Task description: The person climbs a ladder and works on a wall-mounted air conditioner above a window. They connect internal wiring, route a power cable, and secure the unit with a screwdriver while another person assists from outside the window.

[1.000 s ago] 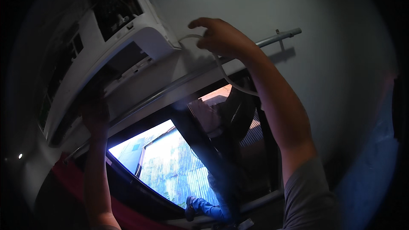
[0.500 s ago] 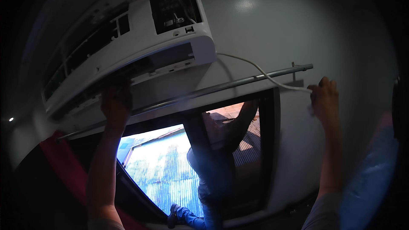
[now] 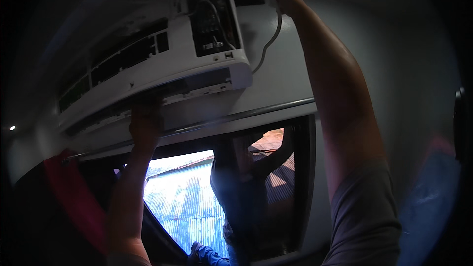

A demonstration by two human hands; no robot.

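Observation:
A white wall-mounted air conditioner indoor unit (image 3: pixel 172 64) hangs at the upper left with its front cover off. Dark openings show along its face, and wiring is exposed in a compartment (image 3: pixel 213 27) at its right end. My left hand (image 3: pixel 145 123) reaches up to the air outlet on the underside; its fingers are lost in shadow there. Raised high, to the right of the unit, my right hand (image 3: pixel 287 0) is closed on a white cable (image 3: pixel 268 44). That cable hangs from the hand and curves down to the unit's lower right corner.
Below the unit a metal rod (image 3: pixel 246 113) runs along the wall, with a red cloth (image 3: pixel 74 192) at its left end. Under it is a dark-framed window (image 3: pixel 308 182) with a corrugated roof (image 3: pixel 192 202) outside. Another person (image 3: pixel 236 192) in jeans is at the window.
My right hand has swung up and left, carrying the cable from beside the rod to near the unit's top. The view has shifted slightly; my left hand stays at the outlet.

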